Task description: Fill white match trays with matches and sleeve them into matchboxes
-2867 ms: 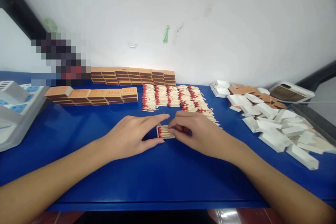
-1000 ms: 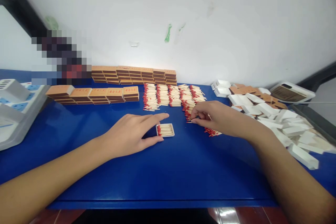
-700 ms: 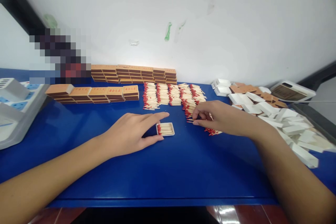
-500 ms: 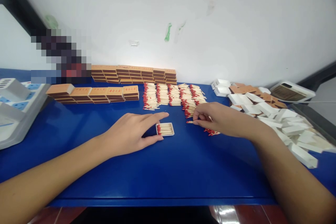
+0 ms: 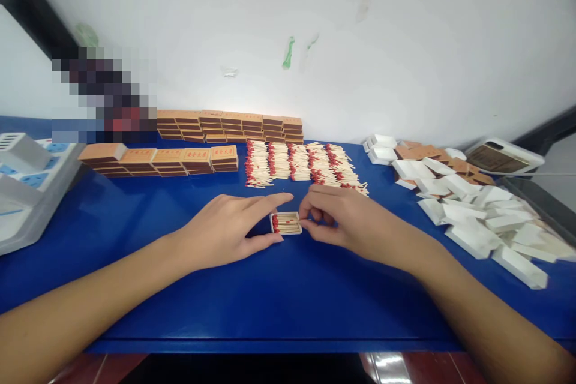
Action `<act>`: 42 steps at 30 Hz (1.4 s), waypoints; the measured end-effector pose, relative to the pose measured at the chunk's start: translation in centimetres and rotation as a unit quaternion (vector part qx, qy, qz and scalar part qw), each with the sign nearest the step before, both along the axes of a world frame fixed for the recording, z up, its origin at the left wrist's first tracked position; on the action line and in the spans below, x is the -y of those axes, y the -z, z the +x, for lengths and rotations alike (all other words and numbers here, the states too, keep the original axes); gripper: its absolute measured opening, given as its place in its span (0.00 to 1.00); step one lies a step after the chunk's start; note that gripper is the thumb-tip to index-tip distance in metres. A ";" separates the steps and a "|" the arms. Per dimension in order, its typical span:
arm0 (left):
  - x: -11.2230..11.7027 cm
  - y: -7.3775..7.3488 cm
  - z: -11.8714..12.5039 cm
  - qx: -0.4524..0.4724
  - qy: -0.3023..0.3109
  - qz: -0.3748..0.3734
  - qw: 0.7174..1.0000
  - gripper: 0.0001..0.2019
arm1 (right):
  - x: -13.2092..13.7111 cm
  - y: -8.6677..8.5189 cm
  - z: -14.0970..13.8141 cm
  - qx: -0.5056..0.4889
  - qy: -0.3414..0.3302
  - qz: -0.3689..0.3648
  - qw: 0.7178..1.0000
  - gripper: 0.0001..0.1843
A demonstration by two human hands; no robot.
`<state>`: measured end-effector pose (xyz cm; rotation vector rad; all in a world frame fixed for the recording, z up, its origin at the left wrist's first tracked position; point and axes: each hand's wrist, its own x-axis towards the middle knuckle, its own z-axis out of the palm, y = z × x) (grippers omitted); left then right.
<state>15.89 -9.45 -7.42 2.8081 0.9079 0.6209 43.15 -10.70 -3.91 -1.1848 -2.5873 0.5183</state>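
Observation:
A small white matchbox tray [image 5: 301, 230] lies on the blue table, filled with red-headed matches [image 5: 286, 223] whose heads point left. My left hand [image 5: 229, 225] steadies the tray from its left end, thumb at the near side and fingers at the far side. At the tray's right end, my right hand [image 5: 344, 216] pinches matches between thumb and fingertips. Their red tips show over the matches in the tray; how many it holds cannot be told. Behind the hands, loose matches [image 5: 299, 162] lie in several rows. My right hand hides part of the table beneath it.
Orange matchboxes [image 5: 197, 157] stand stacked at the back left, with another stacked row [image 5: 243, 122] along the wall. Empty white trays [image 5: 486, 216] and orange sleeves [image 5: 420, 153] are heaped at the right, near a white device [image 5: 506, 155]. A power strip [image 5: 40, 192] sits far left.
My right hand has moved left from the loose matches to the tray's right end, bringing pinched matches over it. My left hand has stayed at the tray.

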 end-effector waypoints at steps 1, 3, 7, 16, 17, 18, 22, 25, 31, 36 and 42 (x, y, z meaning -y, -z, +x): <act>0.0 0.1 0.0 0.006 0.005 0.006 1.000 0.30 | 0.2 0.1 -0.5 0.000 -0.006 0.008 1.000 0.02; 0.1 0.1 0.1 0.015 0.013 0.016 1.000 0.30 | 0.5 0.4 -1.2 0.010 -0.013 0.020 1.000 0.03; 0.3 0.1 0.2 0.022 0.021 0.028 0.999 0.29 | 0.6 0.8 -1.6 0.021 -0.008 0.028 0.999 0.03; 0.2 0.0 0.1 0.023 0.016 0.020 0.999 0.30 | 0.6 0.7 -1.4 0.005 -0.002 -0.004 1.000 0.03; 0.2 0.0 0.1 0.020 0.014 0.017 1.000 0.30 | 0.6 0.7 -1.3 0.008 0.000 -0.006 1.000 0.02; 0.2 -0.1 0.1 0.017 0.012 0.014 1.000 0.30 | 0.6 0.6 -1.2 0.010 0.001 -0.007 1.000 0.02; 0.2 -0.1 0.2 0.009 0.010 0.004 1.000 0.31 | 0.5 0.4 -0.9 0.016 -0.013 -0.009 1.000 0.04; 0.2 0.0 0.2 0.011 0.011 0.007 1.000 0.30 | 0.6 0.5 -1.1 0.002 -0.018 -0.004 1.000 0.04; 0.3 -0.1 0.1 0.015 0.013 0.009 1.000 0.30 | 0.5 0.9 -1.6 0.001 -0.018 0.011 1.000 0.03; 0.2 -0.2 0.1 0.009 0.011 0.001 1.000 0.31 | 0.3 1.1 -1.4 -0.004 -0.020 0.023 1.000 0.04; 0.3 -0.2 0.1 0.004 0.007 -0.010 1.000 0.30 | 0.4 0.9 -1.2 -0.004 -0.029 0.026 0.999 0.07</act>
